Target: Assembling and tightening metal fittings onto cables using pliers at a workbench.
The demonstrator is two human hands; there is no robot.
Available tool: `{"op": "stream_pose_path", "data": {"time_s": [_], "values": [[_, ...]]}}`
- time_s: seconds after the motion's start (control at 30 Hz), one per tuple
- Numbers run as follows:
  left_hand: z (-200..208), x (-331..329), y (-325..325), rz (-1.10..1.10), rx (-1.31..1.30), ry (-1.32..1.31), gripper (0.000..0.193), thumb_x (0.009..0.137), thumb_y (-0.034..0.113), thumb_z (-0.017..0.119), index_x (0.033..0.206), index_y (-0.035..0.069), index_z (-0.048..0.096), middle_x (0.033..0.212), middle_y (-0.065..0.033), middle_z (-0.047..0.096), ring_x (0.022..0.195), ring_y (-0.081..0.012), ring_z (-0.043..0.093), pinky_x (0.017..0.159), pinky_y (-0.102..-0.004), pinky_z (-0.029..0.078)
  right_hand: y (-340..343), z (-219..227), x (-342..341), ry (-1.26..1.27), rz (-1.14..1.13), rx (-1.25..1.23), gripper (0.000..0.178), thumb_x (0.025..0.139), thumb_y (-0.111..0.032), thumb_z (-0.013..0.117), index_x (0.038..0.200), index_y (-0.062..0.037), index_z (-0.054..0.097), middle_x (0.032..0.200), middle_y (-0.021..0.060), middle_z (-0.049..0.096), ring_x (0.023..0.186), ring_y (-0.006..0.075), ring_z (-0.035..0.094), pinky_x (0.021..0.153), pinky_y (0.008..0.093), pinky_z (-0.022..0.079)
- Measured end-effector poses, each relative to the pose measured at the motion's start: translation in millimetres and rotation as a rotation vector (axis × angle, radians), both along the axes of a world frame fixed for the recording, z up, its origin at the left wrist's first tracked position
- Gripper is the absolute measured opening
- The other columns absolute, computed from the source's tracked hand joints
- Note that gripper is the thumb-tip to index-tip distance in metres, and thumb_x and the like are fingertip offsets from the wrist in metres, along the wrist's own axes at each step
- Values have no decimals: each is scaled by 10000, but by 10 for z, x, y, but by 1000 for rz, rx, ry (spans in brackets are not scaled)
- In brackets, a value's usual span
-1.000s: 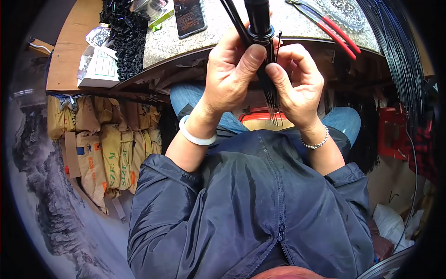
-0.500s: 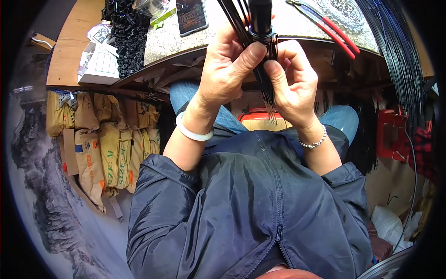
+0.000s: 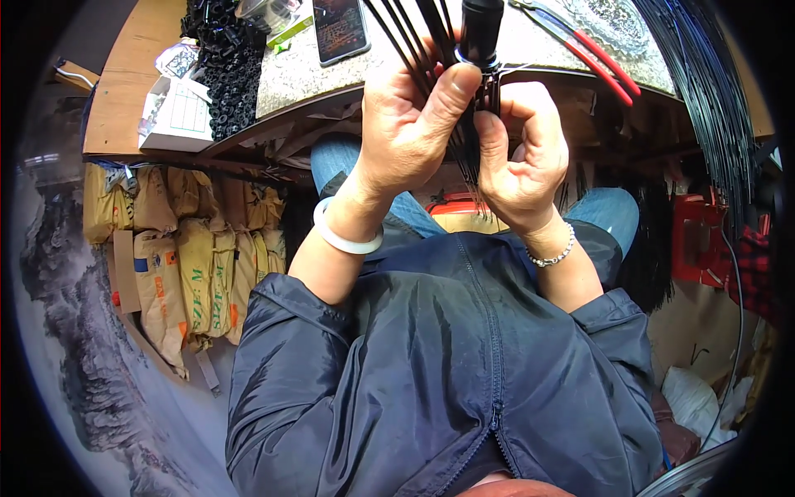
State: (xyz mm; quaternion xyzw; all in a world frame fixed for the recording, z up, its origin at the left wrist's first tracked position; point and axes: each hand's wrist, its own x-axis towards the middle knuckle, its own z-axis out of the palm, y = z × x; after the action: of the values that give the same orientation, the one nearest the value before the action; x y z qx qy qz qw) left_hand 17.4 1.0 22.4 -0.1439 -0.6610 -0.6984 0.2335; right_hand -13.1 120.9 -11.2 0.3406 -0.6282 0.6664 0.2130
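Both my hands are raised in front of my chest, closed around a bundle of thin black strands (image 3: pixel 414 33) that runs up and away over the bench edge. My left hand (image 3: pixel 410 124), with a white bangle on its wrist, grips the strands, thumb pressed beside a black cylindrical piece (image 3: pixel 480 33). My right hand (image 3: pixel 522 157), wearing a bead bracelet, pinches the strands' lower ends, which hang down between the palms. The strands' far ends run out of view.
A stone-topped bench (image 3: pixel 290 74) carries a dark phone (image 3: pixel 339 29), a heap of black plastic parts (image 3: pixel 224 58), a small white box (image 3: pixel 174 116) and red-handled pliers (image 3: pixel 600 62). Tan sacks (image 3: pixel 199 265) are stacked lower left. More black strands (image 3: pixel 712 108) hang at right.
Both hands have shifted slightly up and right with the bundle; the left thumb has slid up beside the black cylinder. The grip stays the same.
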Motion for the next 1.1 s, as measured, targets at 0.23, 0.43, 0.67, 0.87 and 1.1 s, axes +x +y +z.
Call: {"op": "stream_pose_path", "data": {"time_s": [0.23, 0.43, 0.67, 0.87, 1.1], "values": [[24, -51, 94, 14, 122, -16, 279, 878, 133, 582, 1107, -15, 522, 892, -15, 595, 799, -51, 538, 701, -189, 445, -14, -101, -45, -87, 62, -113, 137, 776, -12, 644, 880, 13, 558, 806, 91, 552, 612, 145, 523, 553, 241, 435], [17, -14, 23, -5, -33, -22, 345, 900, 192, 531, 1168, -15, 466, 1056, -149, 588, 886, -188, 615, 805, -313, 502, 6, -77, -15, -83, 42, -88, 122, 797, -14, 625, 887, 26, 553, 825, 91, 567, 685, 136, 561, 618, 231, 460], [3, -15, 81, 47, 103, -19, 282, 874, 152, 591, 1093, -19, 538, 870, -21, 607, 776, -64, 549, 698, -200, 455, -30, -48, 9, -258, 232, -212, 110, 840, -28, 588, 919, 30, 539, 843, 56, 580, 777, 102, 573, 692, 223, 476], [-9, -27, 51, 38, 151, -1, 285, 883, 169, 578, 1102, -9, 544, 885, -18, 609, 773, -65, 549, 688, -196, 452, -35, -6, 19, -469, 478, -316, 146, 887, -100, 556, 980, 12, 543, 908, 16, 577, 815, 61, 521, 749, 198, 432], [-7, -62, 54, 48, 178, -46, 277, 888, 151, 568, 1113, -7, 538, 901, -16, 606, 781, -58, 540, 692, -193, 446, -50, 50, 12, -534, 521, -354, 151, 896, -113, 544, 987, 7, 538, 869, 3, 575, 770, 47, 514, 714, 183, 435]]}}
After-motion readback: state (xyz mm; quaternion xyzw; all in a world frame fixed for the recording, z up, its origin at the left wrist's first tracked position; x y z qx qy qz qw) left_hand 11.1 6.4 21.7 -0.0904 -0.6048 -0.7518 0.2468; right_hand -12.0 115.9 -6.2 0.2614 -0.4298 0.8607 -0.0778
